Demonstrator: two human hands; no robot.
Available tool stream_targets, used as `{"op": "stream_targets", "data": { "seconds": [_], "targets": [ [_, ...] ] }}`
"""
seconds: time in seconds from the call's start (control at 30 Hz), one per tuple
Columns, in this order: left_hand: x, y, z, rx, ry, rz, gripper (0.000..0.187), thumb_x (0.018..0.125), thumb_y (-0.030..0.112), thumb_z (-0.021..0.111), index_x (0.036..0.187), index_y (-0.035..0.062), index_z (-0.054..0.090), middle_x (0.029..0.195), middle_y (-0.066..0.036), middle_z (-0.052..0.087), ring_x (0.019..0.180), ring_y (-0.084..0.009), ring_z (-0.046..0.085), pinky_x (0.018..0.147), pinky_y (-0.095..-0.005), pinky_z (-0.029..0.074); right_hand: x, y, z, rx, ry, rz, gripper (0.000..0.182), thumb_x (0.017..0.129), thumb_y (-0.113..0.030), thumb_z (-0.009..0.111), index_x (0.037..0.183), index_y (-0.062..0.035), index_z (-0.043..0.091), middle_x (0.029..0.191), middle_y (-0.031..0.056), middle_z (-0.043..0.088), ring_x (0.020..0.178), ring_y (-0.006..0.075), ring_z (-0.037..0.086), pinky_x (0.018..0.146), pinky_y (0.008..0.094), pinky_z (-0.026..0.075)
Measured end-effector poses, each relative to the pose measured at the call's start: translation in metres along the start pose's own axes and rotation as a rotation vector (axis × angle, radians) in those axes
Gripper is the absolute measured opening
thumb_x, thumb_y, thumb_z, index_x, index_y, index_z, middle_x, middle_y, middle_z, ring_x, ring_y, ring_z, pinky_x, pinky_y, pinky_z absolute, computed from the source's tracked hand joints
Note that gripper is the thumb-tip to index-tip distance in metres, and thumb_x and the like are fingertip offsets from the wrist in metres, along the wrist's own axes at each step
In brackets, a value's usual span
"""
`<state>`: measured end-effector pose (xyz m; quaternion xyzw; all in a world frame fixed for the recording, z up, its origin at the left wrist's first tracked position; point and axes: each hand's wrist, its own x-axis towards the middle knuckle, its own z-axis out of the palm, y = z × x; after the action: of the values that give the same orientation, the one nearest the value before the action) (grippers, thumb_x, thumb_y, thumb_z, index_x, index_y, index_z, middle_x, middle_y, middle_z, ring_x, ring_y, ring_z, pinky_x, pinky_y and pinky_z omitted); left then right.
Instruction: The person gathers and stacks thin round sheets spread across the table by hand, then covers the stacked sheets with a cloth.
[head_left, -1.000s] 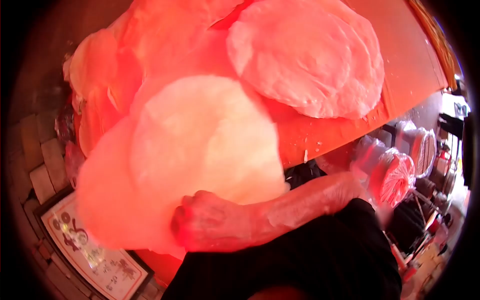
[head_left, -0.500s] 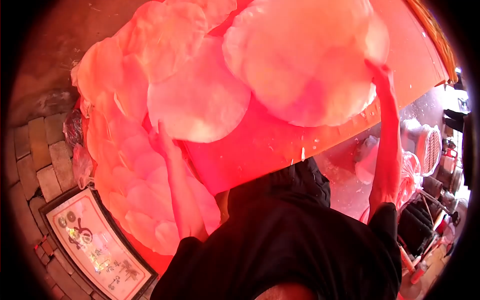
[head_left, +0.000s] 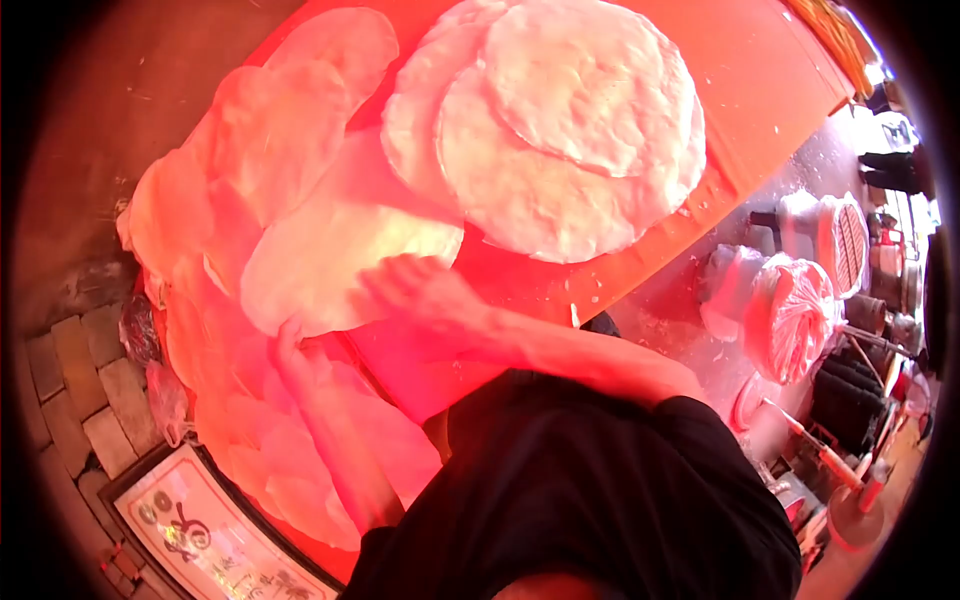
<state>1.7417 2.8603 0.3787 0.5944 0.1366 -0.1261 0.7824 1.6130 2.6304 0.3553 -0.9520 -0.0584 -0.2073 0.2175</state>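
A thin, round dough sheet lies on the red-covered table, overlapping others at its left. My left hand pinches its lower left edge, fingers closed there. Over its lower right part is my right hand, blurred by motion, with its fingers stretched out and nothing visible held in them. Just to the right sits a stack of larger round dough sheets, with a smaller one on top.
Many overlapping dough sheets cover the table's left side. Beyond the right edge of the red table stand plastic-wrapped stools. A framed sign lies on the brick floor at lower left.
My right hand has left the edge of the right stack and swung left to the single sheet. My left hand stays by its lower edge, slightly lower. The view has shifted.
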Motion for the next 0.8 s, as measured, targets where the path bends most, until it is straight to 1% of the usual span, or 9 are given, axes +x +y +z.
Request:
{"op": "stream_targets", "data": {
  "seconds": [0.03,0.13,0.23,0.3,0.53,0.6,0.67,0.7,0.8],
  "targets": [
    [-0.012,0.012,0.014,0.023,0.025,0.055,0.038,0.087,0.006,0.06,0.124,-0.0012,0.056,0.12,-0.013,0.062,0.108,-0.0238,0.062,0.087,-0.0346,0.054,0.019,-0.012,-0.008,0.092,-0.015,0.058,0.051,0.075,-0.021,0.064,0.125,-0.01,0.056,0.118,0.0179,0.062,0.098,0.0243,0.062,0.068,0.039,0.051],
    [-0.058,0.057,0.093,0.003,0.023,0.264,0.042,0.089,0.011,0.059,0.129,-0.0011,0.053,0.122,-0.013,0.061,0.11,-0.0251,0.061,0.092,-0.0363,0.051,0.064,-0.023,-0.041,0.263,-0.334,0.107,0.041,0.076,-0.016,0.065,0.116,-0.0085,0.063,0.105,0.0177,0.067,0.087,0.0224,0.066,0.063,0.0374,0.05],
    [-0.018,0.083,0.1,-0.081,-0.069,0.366,0.045,0.093,0.022,0.058,0.131,-0.0015,0.051,0.122,-0.013,0.06,0.11,-0.0264,0.06,0.094,-0.0385,0.05,0.091,-0.009,-0.092,0.782,0.25,0.166,0.009,0.073,-0.007,0.063,0.08,-0.0026,0.066,0.067,0.0123,0.06,0.055,0.0234,0.058,0.05,0.0405,0.045],
    [0.014,0.076,0.113,0.012,-0.136,0.388,0.043,0.092,0.021,0.061,0.128,-0.0011,0.053,0.116,-0.012,0.061,0.105,-0.0243,0.061,0.09,-0.0362,0.051,0.091,0.026,-0.128,0.931,0.389,0.202,0.012,0.075,-0.009,0.063,0.085,-0.0026,0.066,0.07,0.011,0.062,0.058,0.022,0.059,0.053,0.0384,0.046],
    [0.111,-0.01,0.131,0.773,-0.292,0.588,0.034,0.09,0.018,0.069,0.118,0.0005,0.061,0.096,-0.008,0.065,0.089,-0.0166,0.065,0.076,-0.0281,0.055,-0.017,0.247,-0.197,0.691,0.314,0.793,0.024,0.086,-0.018,0.064,0.104,-0.0025,0.067,0.08,0.0067,0.067,0.069,0.0167,0.063,0.061,0.0312,0.049],
    [0.118,-0.024,0.136,0.937,-0.29,0.703,0.036,0.088,0.019,0.071,0.118,0.0017,0.061,0.102,-0.009,0.064,0.093,-0.0199,0.065,0.078,-0.0312,0.054,-0.07,0.289,-0.193,0.596,0.258,0.908,0.028,0.089,-0.02,0.065,0.11,-0.0025,0.067,0.082,0.0054,0.068,0.072,0.0152,0.064,0.064,0.0291,0.05],
    [0.133,-0.034,0.142,1.124,-0.275,0.813,0.039,0.084,0.019,0.073,0.117,0.0018,0.061,0.109,-0.012,0.063,0.099,-0.0256,0.063,0.083,-0.0357,0.053,-0.122,0.305,-0.184,0.404,0.216,1.05,0.033,0.09,-0.022,0.064,0.116,-0.0017,0.065,0.08,0.0061,0.069,0.068,0.0152,0.064,0.06,0.0283,0.05],
    [0.143,-0.037,0.144,1.231,-0.256,0.861,0.04,0.082,0.019,0.074,0.115,0.0013,0.062,0.113,-0.014,0.062,0.103,-0.0296,0.062,0.087,-0.0385,0.051,-0.13,0.292,-0.184,0.537,0.276,1.179,0.036,0.09,-0.018,0.064,0.121,-0.0008,0.062,0.081,0.0077,0.069,0.066,0.0131,0.064,0.058,0.0263,0.049],
    [0.191,-0.06,0.14,1.374,-0.18,1.007,0.04,0.079,0.021,0.075,0.112,0.0011,0.064,0.116,-0.017,0.06,0.109,-0.0356,0.058,0.092,-0.0444,0.048,-0.142,0.256,-0.18,0.376,0.337,1.181,0.039,0.088,-0.016,0.068,0.122,-0.0001,0.061,0.083,0.0093,0.07,0.066,0.0148,0.065,0.059,0.0275,0.05]
  ]
}}
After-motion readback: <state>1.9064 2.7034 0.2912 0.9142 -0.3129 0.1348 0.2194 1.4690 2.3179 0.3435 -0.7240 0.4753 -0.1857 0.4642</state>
